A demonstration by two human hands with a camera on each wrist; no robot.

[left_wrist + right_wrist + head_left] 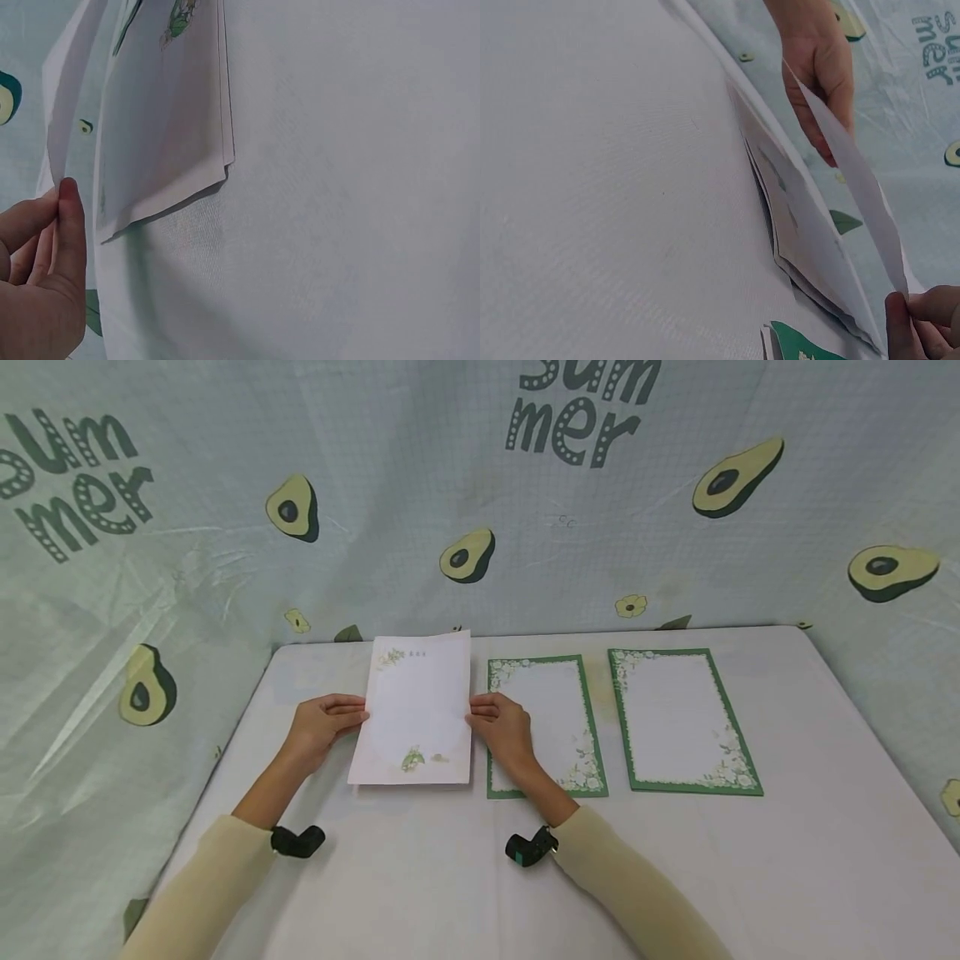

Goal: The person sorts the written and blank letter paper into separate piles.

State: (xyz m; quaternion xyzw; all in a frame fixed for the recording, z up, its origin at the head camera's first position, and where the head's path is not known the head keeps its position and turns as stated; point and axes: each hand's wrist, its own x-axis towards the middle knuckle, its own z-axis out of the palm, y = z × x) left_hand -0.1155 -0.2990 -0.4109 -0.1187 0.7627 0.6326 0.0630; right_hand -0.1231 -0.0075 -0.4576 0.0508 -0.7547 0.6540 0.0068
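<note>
A pale sheet of paper with small plant drawings is held up between both hands. My left hand pinches its left edge between thumb and fingers. On the opposite edge, my right hand pinches it the same way. Both wrist views show the sheet raised and slightly bowed above a small stack of similar pink-tinted sheets on the table. In the head view the held sheet hides most of that stack. Just beneath the right hand and wrist lies a green-bordered floral sheet, partly covered by them.
A second pile of green-bordered floral paper lies farther right on the white-covered table. Behind and beside the table hangs a pale curtain printed with avocados and lettering. Black wrist cameras sit at both cuffs.
</note>
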